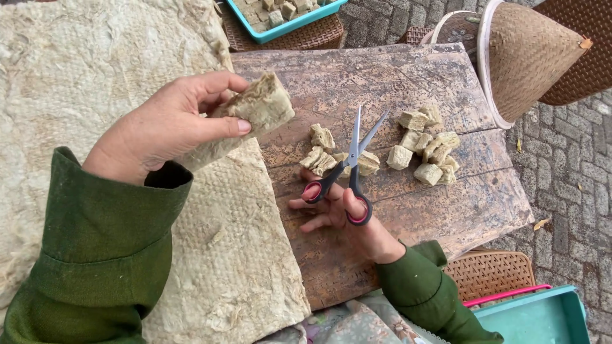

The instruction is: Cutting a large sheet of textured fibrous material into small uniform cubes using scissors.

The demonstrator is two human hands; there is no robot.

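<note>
- Nearest the camera is the left arm in its green sleeve [95, 255], rising from the bottom left corner over a wide, pale, fibrous mat sheet [70, 70] that covers the left side of the scene.
- The left hand [169, 124] is closed around a folded strip of the same pale fibrous material [255, 111], thumb under, fingers over the top. The strip's long axis runs from lower left to upper right, its blunt cut end pointing toward the middle of the weathered brown wooden board [408, 76].
- The right hand [338, 213] lies on the board, thumb and a finger through the red-lined loops of a pair of grey-bladed scissors with black handles [349, 167].
- The scissors point away from the person, tilted a little to the right; the blades stand parted in a narrow V, tips near the board's centre.
- Around the blades lie small cut beige fibre cubes [322, 153], some touching the scissors. A second heap of cubes [427, 150] sits just to the right, apart from the first.
- At the top edge a teal plastic tray [296, 22] holds more cubes.
- A woven conical straw hat [529, 57] leans at the board's upper right corner.
- Another teal tray [535, 318] sits at the bottom right, beside a woven brown basket [491, 274].
- Grey paving stones [574, 172] run along the right.
</note>
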